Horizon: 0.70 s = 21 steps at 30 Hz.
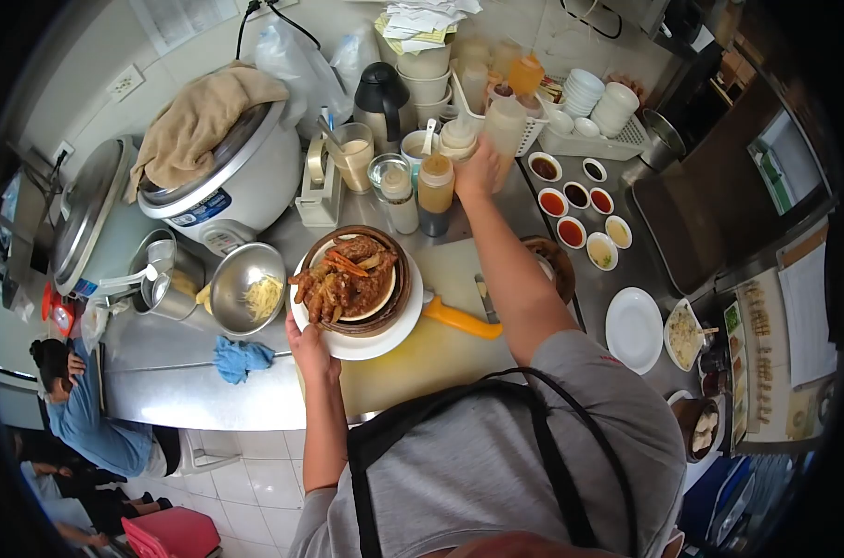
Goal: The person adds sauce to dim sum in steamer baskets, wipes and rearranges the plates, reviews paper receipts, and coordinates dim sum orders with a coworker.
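Note:
My left hand (pixel 312 352) grips the rim of a white plate (pixel 405 342), on which a round brown steamer basket (pixel 405 302) holds a bowl of saucy brown chicken feet (pixel 348 284) with orange strips on top. My right hand (pixel 478 171) reaches among the containers at the back, its fingers beside small stacked white cups (pixel 457 139) and a tall squeeze bottle (pixel 504 130); what it grips, if anything, is hard to make out. An orange-handled knife (pixel 461 318) lies on the cutting board (pixel 422 381) beneath my right forearm.
Left are a rice cooker (pixel 213 200), a metal bowl (pixel 247 288) with pale shreds and a blue cloth (pixel 243 358). Sauce dishes (pixel 571 232) and a white oval plate (pixel 634 330) stand right. A person in blue (pixel 106 418) is at lower left.

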{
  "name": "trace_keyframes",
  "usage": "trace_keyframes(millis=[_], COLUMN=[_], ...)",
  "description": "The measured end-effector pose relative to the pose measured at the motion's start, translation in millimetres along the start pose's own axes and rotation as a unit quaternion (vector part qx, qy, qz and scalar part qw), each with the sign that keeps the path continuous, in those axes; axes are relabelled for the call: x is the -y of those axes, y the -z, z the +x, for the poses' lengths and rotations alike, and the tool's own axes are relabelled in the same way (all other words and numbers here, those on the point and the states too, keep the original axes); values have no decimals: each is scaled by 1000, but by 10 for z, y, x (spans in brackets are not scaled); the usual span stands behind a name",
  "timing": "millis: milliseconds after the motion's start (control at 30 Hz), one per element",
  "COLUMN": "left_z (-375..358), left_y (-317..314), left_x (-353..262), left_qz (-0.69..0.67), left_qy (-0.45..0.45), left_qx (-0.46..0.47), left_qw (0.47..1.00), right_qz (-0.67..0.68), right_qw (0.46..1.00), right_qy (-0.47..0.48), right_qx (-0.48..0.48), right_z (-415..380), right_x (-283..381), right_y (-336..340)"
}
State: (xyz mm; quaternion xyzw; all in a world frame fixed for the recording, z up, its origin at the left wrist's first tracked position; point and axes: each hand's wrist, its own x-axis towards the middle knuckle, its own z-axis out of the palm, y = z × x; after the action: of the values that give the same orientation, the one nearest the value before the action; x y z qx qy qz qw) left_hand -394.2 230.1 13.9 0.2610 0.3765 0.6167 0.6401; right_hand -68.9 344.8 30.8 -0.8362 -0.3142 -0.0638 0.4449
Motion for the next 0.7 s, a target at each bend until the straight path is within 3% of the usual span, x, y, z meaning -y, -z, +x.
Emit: trace_keyframes(millis=[200, 233, 300, 400, 500, 633, 700], left_z=[-42, -35, -18, 8, 15, 37, 27], left_y=[-36, -32, -41, -60, -137, -134, -153], left_x=[-74, -74, -78, -91, -107, -79, -74], left_qz=[0, 1, 4, 10, 3, 9, 12], left_qy=[-1, 2, 1, 5, 7, 13, 20], left_qx=[-5, -5, -3, 2, 9, 40, 51], left_qw=[1000, 1000, 1000, 1000, 1000, 999, 998], right_qz=[220, 213, 272, 138, -17, -145, -137], right_qw=[975, 974, 962, 947, 865, 761, 747], right_qy=[-28, 2, 11, 290, 494, 622, 644], right_qx=[-12, -72, -31, 5, 82, 112, 93], right_z=[-61, -78, -182, -350, -522, -636, -638], right_x=[-48, -65, 60, 273, 435, 572, 640], right_y=[128, 172, 553, 1090, 1466, 1671, 1662])
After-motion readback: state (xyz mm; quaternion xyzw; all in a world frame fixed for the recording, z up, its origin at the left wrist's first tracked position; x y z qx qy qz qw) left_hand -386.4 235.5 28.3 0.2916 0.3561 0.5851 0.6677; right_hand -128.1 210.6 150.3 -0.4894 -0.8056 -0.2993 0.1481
